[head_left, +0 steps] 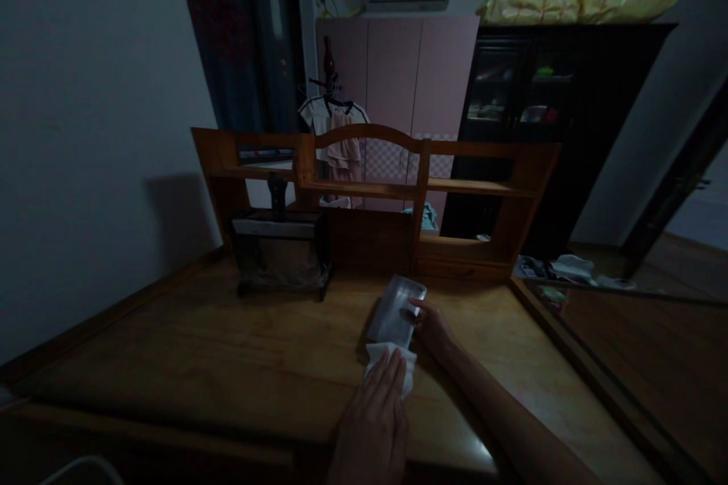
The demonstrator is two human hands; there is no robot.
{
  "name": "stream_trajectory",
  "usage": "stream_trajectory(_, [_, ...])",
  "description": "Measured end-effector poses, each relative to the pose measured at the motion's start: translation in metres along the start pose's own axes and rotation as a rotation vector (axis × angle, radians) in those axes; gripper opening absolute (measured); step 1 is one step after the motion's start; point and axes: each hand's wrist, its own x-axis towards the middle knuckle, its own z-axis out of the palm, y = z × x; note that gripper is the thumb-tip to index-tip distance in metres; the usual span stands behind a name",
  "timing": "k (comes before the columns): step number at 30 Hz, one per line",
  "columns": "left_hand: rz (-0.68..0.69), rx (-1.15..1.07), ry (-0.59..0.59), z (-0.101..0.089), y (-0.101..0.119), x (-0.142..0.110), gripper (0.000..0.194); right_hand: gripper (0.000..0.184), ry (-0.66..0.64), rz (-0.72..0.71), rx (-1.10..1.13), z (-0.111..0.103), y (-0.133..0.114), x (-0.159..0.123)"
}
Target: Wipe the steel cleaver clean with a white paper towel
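A flat rectangular greyish box [395, 309], shiny on top and perhaps clear plastic, lies at a slant on the wooden desk [227, 371]. My right hand [431, 327] grips its right edge, with the index finger reaching over the top. At the near end, a white tissue or cloth [408, 371] covers the box's edge. My left hand [375, 413] presses the tissue down under fingers held together and stretched forward. The palm side of this hand is hidden.
A dark rack with a transparent front [278, 250] stands on the desk's left. Behind runs a low wooden shelf unit [367, 189]. A wall [96, 151] borders the left; a raised wooden edge [569, 341] borders the right. Farther back stand pink wardrobes [392, 76] and a black cabinet [603, 106].
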Motion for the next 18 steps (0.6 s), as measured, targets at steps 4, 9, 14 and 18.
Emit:
stream_trajectory(4, [-0.03,0.005,-0.041,0.004,0.004,0.011,0.056,0.013,0.015,0.039,0.023,0.002,-0.003,-0.003])
stream_trajectory(9, [0.068,0.024,0.048,0.006,-0.001,-0.002,0.055,0.013,0.033,0.052,0.046,0.008,-0.006,-0.007])
stream_trajectory(14, [0.159,0.124,0.062,0.005,-0.008,-0.018,0.054,0.013,0.047,0.038,0.066,0.006,-0.007,-0.005])
stream_trajectory(18, [0.235,0.18,0.093,0.005,-0.013,-0.029,0.052,0.013,0.049,0.046,0.065,0.004,-0.006,-0.003])
